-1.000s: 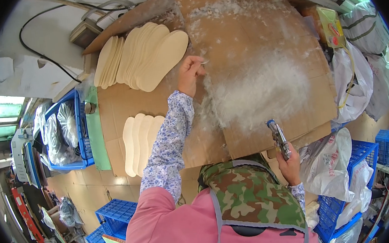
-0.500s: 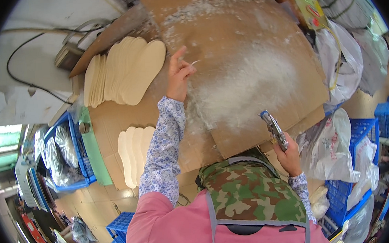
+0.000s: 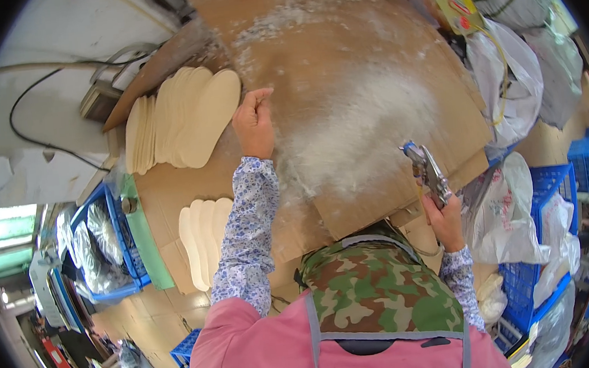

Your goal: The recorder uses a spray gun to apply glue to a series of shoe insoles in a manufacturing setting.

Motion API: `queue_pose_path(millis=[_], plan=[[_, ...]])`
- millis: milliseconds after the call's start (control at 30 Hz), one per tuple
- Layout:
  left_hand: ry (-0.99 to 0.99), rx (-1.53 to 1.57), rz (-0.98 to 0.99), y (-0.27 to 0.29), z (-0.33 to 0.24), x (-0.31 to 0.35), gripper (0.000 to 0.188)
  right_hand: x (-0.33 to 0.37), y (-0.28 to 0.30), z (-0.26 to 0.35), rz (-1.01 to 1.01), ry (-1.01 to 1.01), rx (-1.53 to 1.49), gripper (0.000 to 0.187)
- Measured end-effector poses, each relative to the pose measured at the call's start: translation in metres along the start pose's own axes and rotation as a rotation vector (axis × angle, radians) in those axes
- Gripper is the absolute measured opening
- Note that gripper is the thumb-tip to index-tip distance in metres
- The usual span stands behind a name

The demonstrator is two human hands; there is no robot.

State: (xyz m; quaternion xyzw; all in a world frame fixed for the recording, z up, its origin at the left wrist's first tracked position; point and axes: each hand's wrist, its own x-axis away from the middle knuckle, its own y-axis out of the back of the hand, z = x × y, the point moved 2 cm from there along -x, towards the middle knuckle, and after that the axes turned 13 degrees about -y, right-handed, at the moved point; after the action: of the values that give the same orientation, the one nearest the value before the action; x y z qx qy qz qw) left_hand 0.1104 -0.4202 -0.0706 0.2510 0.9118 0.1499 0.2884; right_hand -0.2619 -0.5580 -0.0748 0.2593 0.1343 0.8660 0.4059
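My right hand (image 3: 445, 223) is wrapped round the handle of a metal spray gun (image 3: 428, 174), its blue-tipped nozzle pointing up and left over the cardboard's near right edge. My left hand (image 3: 254, 126) is raised over the cardboard (image 3: 338, 47), fingers curled together; whatever they may hold is hidden. Just left of it lies a fanned stack of cream insoles (image 3: 194, 116). A smaller overlapping row of insoles (image 3: 202, 237) lies nearer me, beside my left sleeve. A white, fibrous residue (image 3: 367, 128) coats the middle of the cardboard.
At the left stands a blue crate (image 3: 128, 247) of plastic-wrapped goods. On the right are white plastic bags (image 3: 500, 215), another blue crate (image 3: 550, 186) and a yellow tin (image 3: 452, 3). A black cable (image 3: 20, 92) curves across the pale surface at upper left.
My left hand has drawn left and slightly down, its fingers curling in from a spread pose. My right hand has lifted the spray gun slightly up and to the right.
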Motion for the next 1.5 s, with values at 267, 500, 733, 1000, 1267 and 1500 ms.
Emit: queue_pose_path(millis=[267,500,733,1000,1267,1500], plan=[[0.404,-0.761,-0.438,0.111,0.141,0.084,0.029,0.013,-0.003,-0.015,0.002,-0.132,-0.101,0.016],[0.427,-0.652,-0.477,0.133,0.179,0.087,0.029,0.005,-0.017,-0.005,0.065,-0.115,-0.077,0.015],[0.578,-0.776,-0.417,0.121,0.177,0.080,0.027,0.008,-0.019,-0.008,0.124,-0.075,-0.036,0.028],[0.086,-0.520,-0.513,0.140,0.137,0.055,0.014,0.005,-0.001,-0.017,0.012,0.111,0.117,0.028],[0.157,0.610,-0.400,0.049,-0.072,0.032,0.015,0.017,0.033,-0.027,0.010,-0.085,-0.071,0.027],[0.620,0.799,-0.153,-0.066,-0.037,0.143,0.014,0.028,0.055,-0.030,-0.004,-0.054,-0.162,0.024]])
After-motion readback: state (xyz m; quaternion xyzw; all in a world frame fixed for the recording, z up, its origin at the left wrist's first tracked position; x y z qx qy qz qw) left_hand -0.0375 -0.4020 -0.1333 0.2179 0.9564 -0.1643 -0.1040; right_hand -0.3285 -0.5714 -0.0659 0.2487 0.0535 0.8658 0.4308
